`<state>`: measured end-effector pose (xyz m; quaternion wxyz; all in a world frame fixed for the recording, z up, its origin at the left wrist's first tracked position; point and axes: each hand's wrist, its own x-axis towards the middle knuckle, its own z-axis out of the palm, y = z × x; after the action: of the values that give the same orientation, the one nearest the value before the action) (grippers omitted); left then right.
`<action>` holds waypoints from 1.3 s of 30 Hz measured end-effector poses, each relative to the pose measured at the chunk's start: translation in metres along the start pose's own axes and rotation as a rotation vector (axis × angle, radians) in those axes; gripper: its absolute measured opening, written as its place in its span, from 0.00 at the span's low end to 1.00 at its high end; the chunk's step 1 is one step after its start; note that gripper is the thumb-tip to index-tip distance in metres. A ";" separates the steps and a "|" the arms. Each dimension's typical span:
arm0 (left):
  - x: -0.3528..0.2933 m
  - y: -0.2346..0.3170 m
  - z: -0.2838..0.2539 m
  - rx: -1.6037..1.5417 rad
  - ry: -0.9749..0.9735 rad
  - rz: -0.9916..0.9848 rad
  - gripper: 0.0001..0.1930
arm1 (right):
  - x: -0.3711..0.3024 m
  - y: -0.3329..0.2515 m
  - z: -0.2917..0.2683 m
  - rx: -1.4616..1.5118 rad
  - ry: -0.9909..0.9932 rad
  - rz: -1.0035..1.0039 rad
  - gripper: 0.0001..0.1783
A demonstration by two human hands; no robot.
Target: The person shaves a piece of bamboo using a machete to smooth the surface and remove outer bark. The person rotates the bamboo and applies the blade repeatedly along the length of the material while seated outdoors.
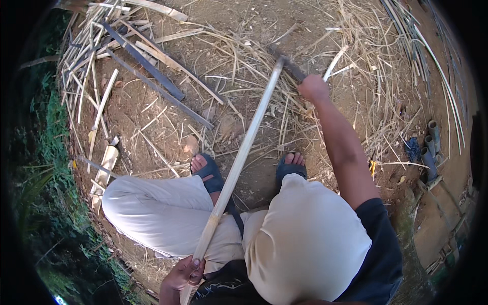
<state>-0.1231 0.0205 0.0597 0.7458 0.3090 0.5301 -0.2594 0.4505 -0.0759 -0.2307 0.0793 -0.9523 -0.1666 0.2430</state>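
Observation:
A long pale bamboo strip (244,151) slants from my lap up to the far middle, passing between my knees. My left hand (185,273) is closed around its near end, with the thumb on top. My right hand (314,89) stretches far forward, shut on a knife (294,70) with a dark blade. That blade lies across the far end of the strip and seems to touch it. The knife's handle is hidden in my fist.
Bamboo shavings (356,30) litter the ground. Split bamboo pieces (152,71) lie at the far left, and long thin strips (414,40) at the far right. Bamboo tubes (429,157) stand on the right. Green plants (46,152) border the left. My sandalled feet (207,175) flank the strip.

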 end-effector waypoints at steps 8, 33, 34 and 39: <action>0.000 0.003 0.015 -0.090 0.125 -0.131 0.15 | -0.085 -0.029 0.009 -0.183 -0.107 -0.462 0.19; 0.074 0.067 0.100 0.901 0.391 0.502 0.08 | -0.163 -0.027 -0.010 0.015 -0.131 -0.362 0.18; 0.074 0.066 0.100 0.903 0.407 0.506 0.08 | -0.175 -0.032 -0.014 0.018 -0.108 -0.514 0.17; 0.067 0.066 0.109 1.001 0.465 0.480 0.08 | -0.192 -0.033 -0.015 0.026 0.025 -0.883 0.15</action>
<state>0.0131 -0.0196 0.0354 0.4119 0.7823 0.4081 -0.2275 0.2896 -0.1148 -0.1262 0.1893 -0.7915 -0.5537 0.1765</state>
